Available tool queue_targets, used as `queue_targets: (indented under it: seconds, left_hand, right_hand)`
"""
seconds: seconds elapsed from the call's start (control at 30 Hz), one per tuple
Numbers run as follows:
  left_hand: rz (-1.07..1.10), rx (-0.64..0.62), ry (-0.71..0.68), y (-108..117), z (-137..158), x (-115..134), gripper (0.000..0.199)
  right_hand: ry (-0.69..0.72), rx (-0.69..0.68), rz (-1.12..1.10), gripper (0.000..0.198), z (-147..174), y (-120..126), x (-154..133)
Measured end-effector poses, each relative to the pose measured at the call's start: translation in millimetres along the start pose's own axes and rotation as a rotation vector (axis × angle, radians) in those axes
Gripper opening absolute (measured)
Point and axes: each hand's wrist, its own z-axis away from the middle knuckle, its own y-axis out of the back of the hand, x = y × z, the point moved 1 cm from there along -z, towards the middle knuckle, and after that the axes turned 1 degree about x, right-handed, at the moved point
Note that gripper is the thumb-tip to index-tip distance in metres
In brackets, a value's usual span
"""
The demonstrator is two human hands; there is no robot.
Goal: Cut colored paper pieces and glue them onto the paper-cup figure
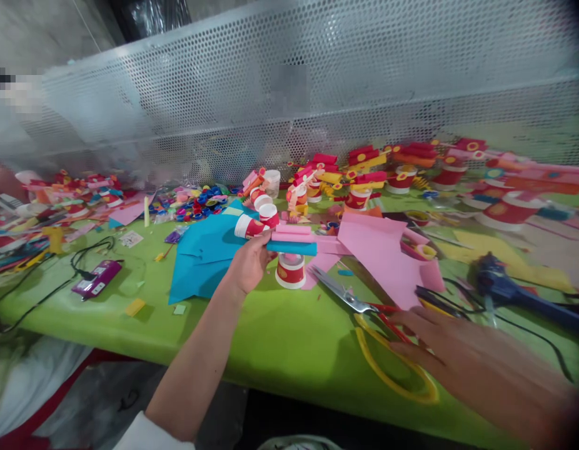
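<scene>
My left hand [252,262] pinches the left end of a bundle of paper rolls [292,237], pink above and blue below. The bundle sits on an upturned red and white paper cup [290,274], whose rim rests on the table. At the right, my right hand [439,344], blurred, has its fingers closed around the red handle of a pair of scissors [348,297]. Their blades point left toward the cup, and the yellow handle loop hangs lower. Pink paper [378,250] lies behind the scissors; blue paper [200,256] lies behind my left forearm.
A dark blue glue gun [514,290] with a cable lies at the right. Finished cup-and-roll models [364,187] line the back by a perforated metal panel [317,81]. Coloured bottle caps [200,203] are heaped behind. A purple box [97,279] with a cord is at the left.
</scene>
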Motion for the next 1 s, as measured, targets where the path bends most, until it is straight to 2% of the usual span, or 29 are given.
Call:
queue_targets:
  seconds: [0.1, 0.23, 0.4, 0.6, 0.77, 0.83, 0.9, 1.0]
  left_hand:
    - [0.039, 0.013, 0.012, 0, 1, 1, 0.022]
    - [0.065, 0.012, 0.015, 2, 3, 5, 0.026]
    - [0.106, 0.039, -0.002, 5, 6, 18, 0.037]
    - [0.175, 0.281, -0.120, 23, 9, 44, 0.037]
    - [0.266, 0.610, -0.319, 58, 12, 72, 0.037]
    - [0.305, 0.694, -0.475, 64, 19, 82, 0.040]
    - [0.309, 0.666, -0.635, 56, 33, 86, 0.043]
    - [0.221, 0.415, -0.700, 19, 63, 71, 0.042]
  right_hand:
    - [-0.100, -0.042, -0.057, 0.033, 11, -3, 4]
    - [-0.226, -0.054, -0.172, 0.029, 14, -1, 10]
    - [-0.173, -0.031, -0.207, 0.035, 13, -1, 6]
    - [-0.110, 0.037, -0.158, 0.039, 12, 0, 2]
    - [-0.122, 0.022, -0.181, 0.034, 19, -4, 14]
    - [-0.144, 0.035, -0.240, 0.032, 22, -5, 15]
    - [-0.153, 0.074, -0.348, 0.031, 23, -5, 9]
    - [-0.180, 0.173, -0.623, 0.032, 20, -2, -18]
